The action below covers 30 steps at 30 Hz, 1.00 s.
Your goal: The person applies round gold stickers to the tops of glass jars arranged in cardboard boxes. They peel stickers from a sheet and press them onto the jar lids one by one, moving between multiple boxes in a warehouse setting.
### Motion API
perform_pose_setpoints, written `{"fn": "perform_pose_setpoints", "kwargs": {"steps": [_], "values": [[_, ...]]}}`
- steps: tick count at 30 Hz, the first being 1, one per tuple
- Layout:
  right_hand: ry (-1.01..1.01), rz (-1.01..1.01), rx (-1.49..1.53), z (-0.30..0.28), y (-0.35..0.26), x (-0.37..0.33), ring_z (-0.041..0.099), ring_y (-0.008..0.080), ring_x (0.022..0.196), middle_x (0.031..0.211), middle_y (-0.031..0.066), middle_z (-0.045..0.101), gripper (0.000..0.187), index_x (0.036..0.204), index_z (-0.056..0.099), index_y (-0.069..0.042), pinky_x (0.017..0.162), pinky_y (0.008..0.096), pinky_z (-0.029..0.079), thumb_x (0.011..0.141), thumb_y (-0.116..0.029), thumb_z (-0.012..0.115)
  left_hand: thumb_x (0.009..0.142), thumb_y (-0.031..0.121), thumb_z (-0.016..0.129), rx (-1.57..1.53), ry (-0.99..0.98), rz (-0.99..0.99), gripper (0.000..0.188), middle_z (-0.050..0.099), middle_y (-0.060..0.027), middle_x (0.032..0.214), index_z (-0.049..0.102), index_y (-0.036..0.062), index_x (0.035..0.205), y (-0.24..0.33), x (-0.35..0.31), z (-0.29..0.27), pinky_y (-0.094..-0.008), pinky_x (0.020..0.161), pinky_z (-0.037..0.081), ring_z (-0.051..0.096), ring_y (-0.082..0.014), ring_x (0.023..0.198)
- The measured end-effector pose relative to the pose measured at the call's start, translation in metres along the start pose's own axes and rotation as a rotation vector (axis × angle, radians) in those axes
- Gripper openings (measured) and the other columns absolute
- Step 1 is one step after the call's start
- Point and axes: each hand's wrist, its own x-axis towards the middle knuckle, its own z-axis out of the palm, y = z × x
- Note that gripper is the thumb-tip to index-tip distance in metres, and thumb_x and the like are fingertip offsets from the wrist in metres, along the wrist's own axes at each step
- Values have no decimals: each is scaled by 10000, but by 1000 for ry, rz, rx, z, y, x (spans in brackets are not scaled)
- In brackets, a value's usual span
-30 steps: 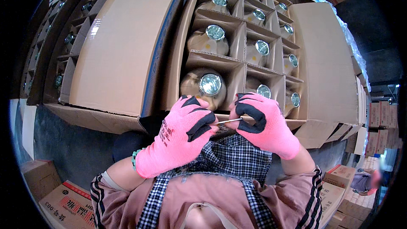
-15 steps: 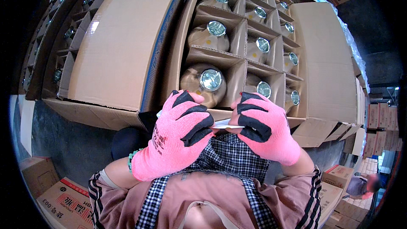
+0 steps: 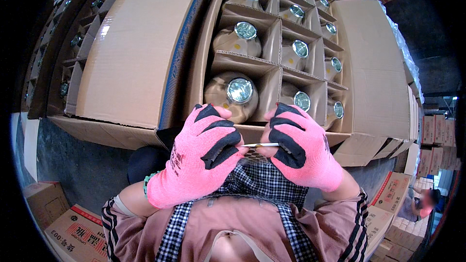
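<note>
My left hand [image 3: 199, 157] and my right hand [image 3: 303, 150] wear pink gloves with black finger patches and bare fingertips. Between them, in front of the apron, they pinch a thin white sheet [image 3: 262, 144], seen almost edge-on. Just under its edge shows a small brownish patch with rows of round dots. Beyond my left hand, a shiny round glass flask [image 3: 233, 98] sits in the nearest left compartment of an open carton [image 3: 199, 63]. A yellow dot shows on its side. My right fingers are closest to another flask [image 3: 302, 101] in the middle row.
Cardboard dividers [image 3: 280, 43] separate several flasks. A wide flap [image 3: 131, 53] folds out on the left, and another flap [image 3: 376, 68] on the right. Further left stands another carton of flasks. Closed cartons [image 3: 80, 235] lie low at left and right; a person [image 3: 420, 204] is at far right.
The white sheet has tilted a little between my fingers, and the dotted patch now shows below it. My hands stay almost in place. The person at far right has shifted.
</note>
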Motion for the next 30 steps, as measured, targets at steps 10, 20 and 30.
{"fn": "perform_pose_setpoints", "kwargs": {"steps": [10, 20, 30], "values": [[32, -60, -103, 3, -1, -1, 564, 288, 866, 800, 97, 551, 244, 754, 590, -39, 769, 383, 457, 548, -35, 719, 585, -28, 673, 6, -12, -56, 170, 560, -84, 759, 573, 30, 710, 4, 1, -1, -386, 786, 437, 538, -302, 889], [21, -100, -101, 0, -2, 2, 567, 285, 862, 792, 95, 554, 231, 769, 597, -38, 780, 393, 452, 562, -27, 698, 599, -3, 675, 2, -33, -15, 230, 544, -83, 794, 541, 42, 781, 0, -1, -1, -410, 773, 416, 523, -318, 889], [22, -50, 1, 3, 0, 0, 571, 299, 863, 791, 102, 557, 236, 745, 570, -30, 784, 400, 450, 547, -11, 696, 598, -6, 674, 0, -41, 19, 230, 544, -79, 797, 543, 42, 780, 0, -1, -5, -409, 774, 416, 524, -318, 896]]}}
